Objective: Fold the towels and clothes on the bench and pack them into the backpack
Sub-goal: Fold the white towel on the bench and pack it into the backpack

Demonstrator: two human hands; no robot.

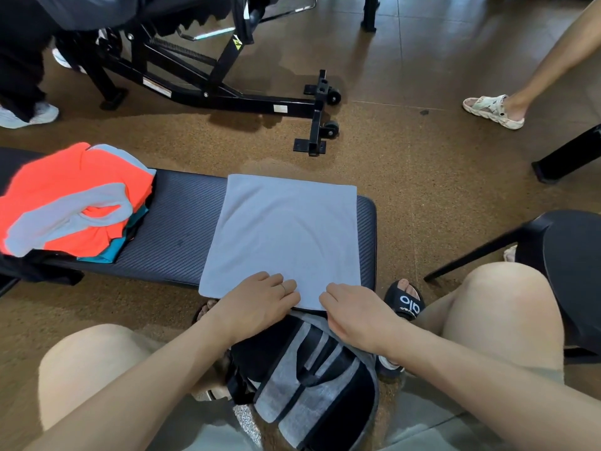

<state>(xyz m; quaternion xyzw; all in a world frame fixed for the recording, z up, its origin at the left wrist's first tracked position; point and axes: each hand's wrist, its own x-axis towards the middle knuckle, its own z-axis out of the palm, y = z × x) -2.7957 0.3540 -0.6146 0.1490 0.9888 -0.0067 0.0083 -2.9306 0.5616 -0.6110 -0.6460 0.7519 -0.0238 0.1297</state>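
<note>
At the left end of the surface [182, 222] an unfolded heap of orange and grey clothes [70, 203] is piled, with teal cloth beneath. A black exercise frame [227, 89] is seen on the floor beyond. A grey towel [286, 236] is spread flat at the right end, its long axis running away from the person, its near edge overhanging. The left hand [260, 302] and right hand [361, 309] are laid on that edge, fingers curled, close together but apart. Below them the grey-and-black backpack [312, 385] is held between the knees; its contents cannot be told.
</note>
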